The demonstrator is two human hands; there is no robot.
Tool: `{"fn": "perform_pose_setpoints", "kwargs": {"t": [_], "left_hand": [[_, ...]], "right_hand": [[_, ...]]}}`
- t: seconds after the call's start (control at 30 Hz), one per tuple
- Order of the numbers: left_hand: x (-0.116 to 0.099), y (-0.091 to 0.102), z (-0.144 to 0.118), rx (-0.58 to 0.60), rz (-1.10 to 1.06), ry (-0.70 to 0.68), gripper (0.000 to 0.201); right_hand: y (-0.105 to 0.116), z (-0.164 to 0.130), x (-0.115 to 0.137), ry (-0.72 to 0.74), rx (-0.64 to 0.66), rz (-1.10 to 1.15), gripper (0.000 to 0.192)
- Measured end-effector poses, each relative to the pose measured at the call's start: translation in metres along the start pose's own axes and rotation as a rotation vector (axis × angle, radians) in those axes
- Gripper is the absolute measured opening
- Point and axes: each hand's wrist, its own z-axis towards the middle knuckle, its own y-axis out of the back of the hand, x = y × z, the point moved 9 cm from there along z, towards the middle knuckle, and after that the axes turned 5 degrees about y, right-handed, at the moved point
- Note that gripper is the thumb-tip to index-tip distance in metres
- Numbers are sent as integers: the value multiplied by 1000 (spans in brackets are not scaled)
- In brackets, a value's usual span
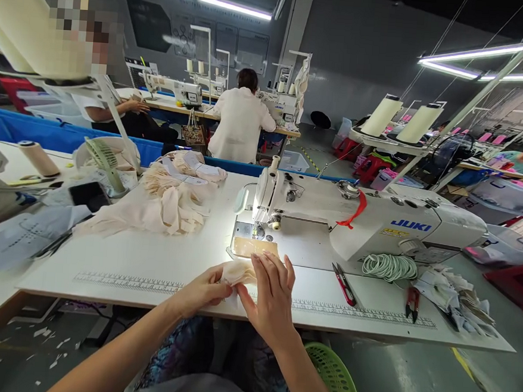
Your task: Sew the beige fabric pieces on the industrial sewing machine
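- Left hand (212,288): closed on the cream fabric piece (237,272), thumb on the near side.
- Right hand (272,295): fingers extended, thumb apart from them, at the right end of the fabric piece. The fingers hide part of it; whether they pinch it cannot be told.
- Location: the fabric piece is between the two hands, above the near edge of the worktop (126,270).
- Handling (judgement): light, soft and limp; liable to fold or shift, not to break. Take hold at the edges, one hand at each end, with the layers aligned.
- Orientation: the fabric piece appears folded and curved. Its visible length runs roughly sideways, from the left hand toward the right hand; the hidden end prevents an exact reading.
- Just beyond the hands: a tan plate (251,247); past it, the sewing machine (367,221), extending to the right.
- Right of the right hand: black-and-red scissors (343,284); farther out, a coil of pale cord (389,267) and red snips (412,303).
- Beyond and left of the left hand: a pile of cream fabric (178,205).
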Motion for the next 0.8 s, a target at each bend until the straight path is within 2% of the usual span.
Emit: {"fn": "perform_pose_setpoints", "kwargs": {"t": [0.17, 0.27, 0.37, 0.47, 0.67, 0.8], "left_hand": [[-14, -2, -6, -85, 115, -179, 47], [-19, -5, -10, -98, 145, -235, 45], [-21, -7, -11, -97, 172, -248, 46], [-21, -9, -12, -88, 192, -248, 49], [-19, -9, -18, -80, 255, -276, 72], [-16, -4, -19, -115, 298, -234, 76]], "right_hand": [[0, -6, -3, -30, -23, 10, 32], [2, -9, -2, -47, -60, 21, 22], [3, -11, -3, -66, -70, 48, 19], [4, -11, -4, -80, -60, 67, 23], [6, -11, -2, -70, -46, 66, 20], [8, -14, -2, -76, -72, 73, 14]]}}
